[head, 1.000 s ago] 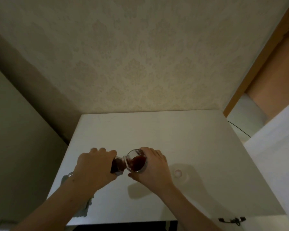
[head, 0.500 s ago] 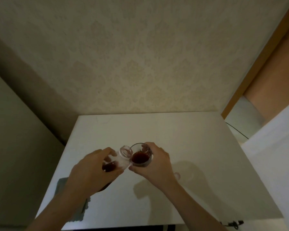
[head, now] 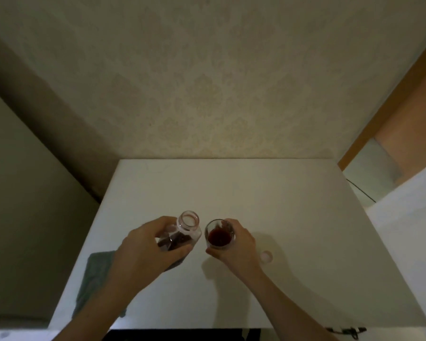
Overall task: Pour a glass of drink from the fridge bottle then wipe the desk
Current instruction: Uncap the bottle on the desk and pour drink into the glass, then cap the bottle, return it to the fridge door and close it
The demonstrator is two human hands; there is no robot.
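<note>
The bottle [head: 180, 233] has tipped back, seemingly upright, apart from the glass [head: 219, 234].

The counter [head: 268, 198] is plain white. A dark red drink is seen in the clear glass [head: 219, 236] and in the clear bottle [head: 180, 232]. The cloth [head: 96, 274] is grey-green. The wall [head: 207, 82] is papered beige with a faint damask pattern.

Bottle [head: 180, 233] left of glass [head: 219, 235] (apart), cap [head: 266, 256] right, cloth [head: 96, 274] far left, all on desk [head: 280, 205]
</note>
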